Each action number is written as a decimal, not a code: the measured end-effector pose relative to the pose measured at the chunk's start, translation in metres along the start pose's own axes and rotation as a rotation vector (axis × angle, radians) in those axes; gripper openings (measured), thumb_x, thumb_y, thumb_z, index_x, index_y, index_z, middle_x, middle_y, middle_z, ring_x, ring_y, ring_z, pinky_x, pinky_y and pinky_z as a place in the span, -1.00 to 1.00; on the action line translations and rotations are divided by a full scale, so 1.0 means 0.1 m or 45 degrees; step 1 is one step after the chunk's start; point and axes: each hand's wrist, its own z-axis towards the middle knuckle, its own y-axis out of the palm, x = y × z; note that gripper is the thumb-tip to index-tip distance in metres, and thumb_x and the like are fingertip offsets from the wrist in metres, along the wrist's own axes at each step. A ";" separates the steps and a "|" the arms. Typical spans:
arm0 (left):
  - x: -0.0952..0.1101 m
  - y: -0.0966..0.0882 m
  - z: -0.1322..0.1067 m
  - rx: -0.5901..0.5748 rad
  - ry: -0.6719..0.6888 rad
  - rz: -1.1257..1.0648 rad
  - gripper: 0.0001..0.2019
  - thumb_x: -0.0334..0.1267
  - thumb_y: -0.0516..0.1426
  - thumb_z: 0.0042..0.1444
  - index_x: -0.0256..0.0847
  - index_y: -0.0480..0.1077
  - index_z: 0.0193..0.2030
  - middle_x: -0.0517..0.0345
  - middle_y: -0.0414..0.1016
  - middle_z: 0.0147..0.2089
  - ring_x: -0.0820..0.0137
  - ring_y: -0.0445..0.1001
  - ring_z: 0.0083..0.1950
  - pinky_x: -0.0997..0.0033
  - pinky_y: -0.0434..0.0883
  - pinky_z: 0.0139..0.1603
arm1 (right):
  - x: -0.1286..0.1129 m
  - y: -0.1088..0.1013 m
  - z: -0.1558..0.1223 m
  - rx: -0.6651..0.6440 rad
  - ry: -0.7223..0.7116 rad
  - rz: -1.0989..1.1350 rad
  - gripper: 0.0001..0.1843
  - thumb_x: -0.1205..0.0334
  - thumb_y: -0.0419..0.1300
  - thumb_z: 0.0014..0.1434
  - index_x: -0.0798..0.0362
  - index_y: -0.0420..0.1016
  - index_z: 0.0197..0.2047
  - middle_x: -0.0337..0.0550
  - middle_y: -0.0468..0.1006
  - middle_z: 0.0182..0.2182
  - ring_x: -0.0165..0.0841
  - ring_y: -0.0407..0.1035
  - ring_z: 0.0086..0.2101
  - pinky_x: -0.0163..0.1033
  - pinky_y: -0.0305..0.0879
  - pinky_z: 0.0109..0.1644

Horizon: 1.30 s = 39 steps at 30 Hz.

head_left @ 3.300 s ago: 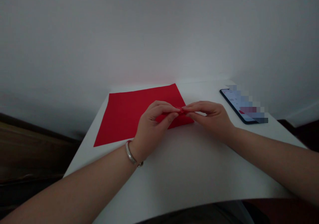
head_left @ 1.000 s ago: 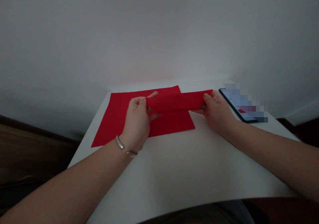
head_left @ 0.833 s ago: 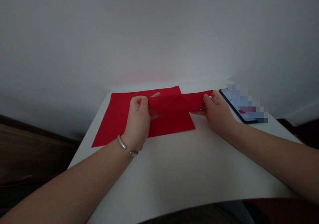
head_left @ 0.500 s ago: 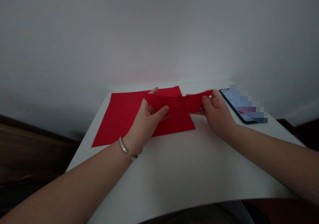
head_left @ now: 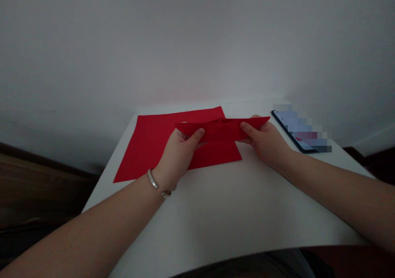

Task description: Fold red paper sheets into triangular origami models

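"Folded red paper [head_left: 221, 132], one piece: where do we list it?"

"Between the hands, spanning from the left hand [head_left: 176, 153] to the right hand [head_left: 269, 144]. We record both as pinching it, thumb in front near each end, other fingers mostly behind."

"Condition?"

"Narrow strip, small peak midway along its upper edge. We judge some folding done, going by that shape. Not done: setting it down or letting go. Whether the folds are pressed sharp, we cannot tell."

"Other stock?"

"Red sheet [head_left: 140, 150], lying flat, beyond and beside the left hand, one corner showing between the hands; we make out no crease. Phone [head_left: 288, 129], beyond the right hand and to its right. White table [head_left: 240, 204], below both hands. Silver bracelet [head_left: 152, 179], just behind the left hand."
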 end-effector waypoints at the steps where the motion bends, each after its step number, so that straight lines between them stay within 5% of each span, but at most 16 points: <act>1: 0.00 0.00 0.00 0.017 -0.006 0.009 -0.82 -0.23 0.21 0.08 -0.22 0.44 -0.17 0.02 0.58 -0.13 0.20 0.57 -0.11 0.09 0.53 -0.06 | 0.01 0.00 0.01 0.000 0.001 0.014 -0.79 0.08 0.32 0.04 -0.08 0.36 -0.36 -0.24 0.60 -0.34 -0.22 0.52 -0.24 0.00 0.53 -0.13; 14: 0.05 0.04 -0.05 0.173 -0.040 0.076 -0.77 -0.25 0.20 0.09 -0.17 0.38 -0.10 -0.02 0.51 0.01 0.18 0.57 -0.15 0.16 0.60 -0.31 | -0.01 0.02 0.00 0.018 0.060 0.030 -0.75 0.09 0.33 0.02 -0.11 0.30 -0.44 -0.26 0.56 -0.43 -0.23 0.52 -0.36 -0.04 0.57 -0.27; 23: 0.02 -0.01 -0.01 0.185 -0.006 0.289 -0.82 -0.28 0.24 0.04 -0.16 0.39 -0.19 0.03 0.53 -0.21 0.18 0.55 -0.24 0.11 0.55 -0.29 | 0.01 -0.06 0.02 0.095 -0.030 -0.371 -0.70 0.03 0.33 0.01 -0.07 0.28 -0.46 -0.25 0.51 -0.53 -0.26 0.47 -0.49 -0.14 0.48 -0.51; 27: 0.02 -0.12 0.02 0.246 0.178 0.536 -0.40 -0.32 0.36 -0.15 -0.08 0.31 0.09 0.12 0.45 -0.26 0.22 0.51 -0.25 0.14 0.50 -0.18 | -0.07 -0.05 0.01 0.089 -0.022 -0.603 -0.73 0.05 0.32 0.01 -0.06 0.29 -0.41 -0.29 0.46 -0.61 -0.34 0.36 -0.65 -0.22 0.31 -0.65; 30: 0.07 -0.16 0.01 0.293 0.162 0.793 -0.17 -0.22 0.34 -0.10 -0.07 0.09 0.31 0.22 0.36 -0.37 0.30 0.45 -0.35 0.20 0.46 -0.22 | -0.11 -0.07 0.00 0.122 -0.053 -0.801 -0.68 0.07 0.34 -0.06 -0.06 0.31 -0.30 -0.33 0.45 -0.60 -0.38 0.32 -0.68 -0.26 0.23 -0.66; 33: 0.14 -0.17 0.00 0.326 0.070 1.172 -0.24 -0.11 0.23 0.05 -0.12 0.01 0.36 0.28 0.28 -0.45 0.37 0.38 -0.44 0.30 0.42 -0.31 | -0.13 -0.10 0.00 0.087 -0.080 -0.937 -0.68 0.07 0.33 -0.05 -0.05 0.32 -0.28 -0.31 0.47 -0.56 -0.36 0.36 -0.60 -0.25 0.27 -0.55; 39: 0.14 -0.25 0.05 0.029 0.114 1.558 -0.62 -0.12 0.15 0.12 -0.07 0.38 0.09 0.16 0.51 -0.21 0.32 0.44 -0.26 0.25 0.38 -0.10 | -0.13 -0.17 0.02 0.008 -0.138 -1.316 -0.75 0.01 0.31 -0.05 0.00 0.45 -0.39 -0.23 0.49 -0.53 -0.33 0.34 -0.49 -0.23 0.18 -0.43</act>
